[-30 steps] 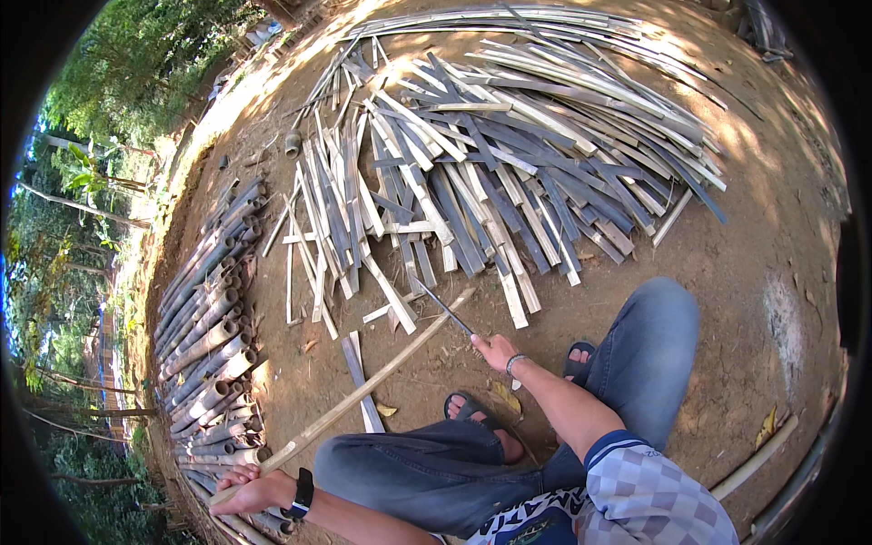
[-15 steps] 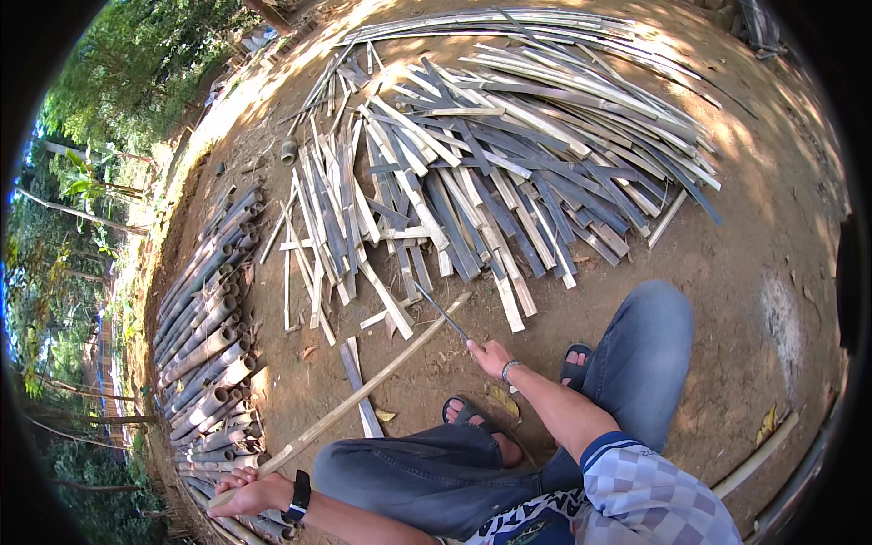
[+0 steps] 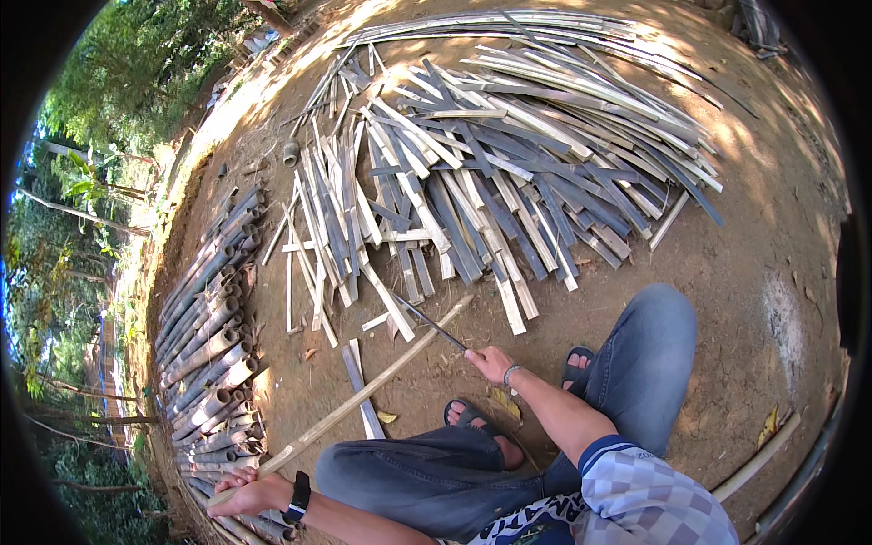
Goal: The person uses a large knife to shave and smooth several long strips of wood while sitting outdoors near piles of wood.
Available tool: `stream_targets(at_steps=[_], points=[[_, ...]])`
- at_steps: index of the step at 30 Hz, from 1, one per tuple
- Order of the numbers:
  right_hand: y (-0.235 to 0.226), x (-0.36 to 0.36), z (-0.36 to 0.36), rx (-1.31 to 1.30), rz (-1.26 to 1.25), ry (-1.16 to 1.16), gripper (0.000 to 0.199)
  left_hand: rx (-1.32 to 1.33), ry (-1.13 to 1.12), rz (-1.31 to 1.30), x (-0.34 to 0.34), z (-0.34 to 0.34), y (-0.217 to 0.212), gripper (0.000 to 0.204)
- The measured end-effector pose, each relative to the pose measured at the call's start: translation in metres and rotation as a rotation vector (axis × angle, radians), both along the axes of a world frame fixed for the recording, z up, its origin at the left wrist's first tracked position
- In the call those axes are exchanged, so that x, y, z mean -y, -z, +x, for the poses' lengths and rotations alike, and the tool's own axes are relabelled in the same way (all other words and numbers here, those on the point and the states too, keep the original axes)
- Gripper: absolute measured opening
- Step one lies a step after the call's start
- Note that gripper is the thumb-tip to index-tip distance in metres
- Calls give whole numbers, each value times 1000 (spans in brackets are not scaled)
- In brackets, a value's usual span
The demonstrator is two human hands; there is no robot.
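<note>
Squatting on bare dirt [image 3: 772,272], we hold a long bamboo pole [image 3: 363,395] and a knife [image 3: 431,324] at once. Our left hand [image 3: 243,495] is clenched around the near end of the pole, low at our left side by the stacked culms. From that grip the pole runs diagonally up and to the right, and its far end lies close to the split pile. We judge that this slant keeps the pole's length clear of our knees and presents its far part to the blade.

Our right hand [image 3: 490,361] is closed on the knife handle. The thin dark blade points up and left, and its tip sits just beside the far part of the pole. Whether the edge touches the pole cannot be told.

2 stocks flank the work:
1. Whole round culms [image 3: 204,345] are stacked in a long row at our left, within easy reach of the left hand.
2. Flat split slats [image 3: 472,173] are spread in a wide fan ahead of us, some pale and some grey.

1 loose slat [image 3: 359,391] lies under the pole near our left knee. Both feet wear sandals [image 3: 472,420], planted between the knees and the slats. A black watch [image 3: 298,495] sits on the left wrist.
</note>
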State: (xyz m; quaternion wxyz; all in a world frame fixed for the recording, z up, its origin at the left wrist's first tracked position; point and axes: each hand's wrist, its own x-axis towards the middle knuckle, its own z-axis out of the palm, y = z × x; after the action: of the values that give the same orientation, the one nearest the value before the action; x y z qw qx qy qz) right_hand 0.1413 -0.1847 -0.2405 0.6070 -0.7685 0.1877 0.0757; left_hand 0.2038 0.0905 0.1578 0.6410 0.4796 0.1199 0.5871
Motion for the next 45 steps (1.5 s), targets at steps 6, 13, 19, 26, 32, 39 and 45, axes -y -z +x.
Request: stream_targets(at_steps=[6, 13, 19, 26, 32, 39, 45], points=[[15, 25, 19, -327, 4, 62, 76, 13, 10, -17, 9, 3, -3, 59], [27, 11, 5, -79, -19, 88, 75, 13, 46, 17, 0, 6, 1, 60], [36, 10, 11, -167, -36, 183, 78, -7, 38, 15, 0, 4, 1, 59], [33, 35, 23, -419, 103, 161, 84, 15, 61, 42, 7, 7, 0, 60], [18, 16, 8, -227, 45, 66, 75, -34, -10, 40, 10, 1, -5, 60], [14, 8, 12, -192, -24, 180, 73, 8, 12, 37, 14, 6, -1, 59], [-142, -40, -5, -43, 141, -136, 68, 66, 80, 36, 14, -8, -4, 57]])
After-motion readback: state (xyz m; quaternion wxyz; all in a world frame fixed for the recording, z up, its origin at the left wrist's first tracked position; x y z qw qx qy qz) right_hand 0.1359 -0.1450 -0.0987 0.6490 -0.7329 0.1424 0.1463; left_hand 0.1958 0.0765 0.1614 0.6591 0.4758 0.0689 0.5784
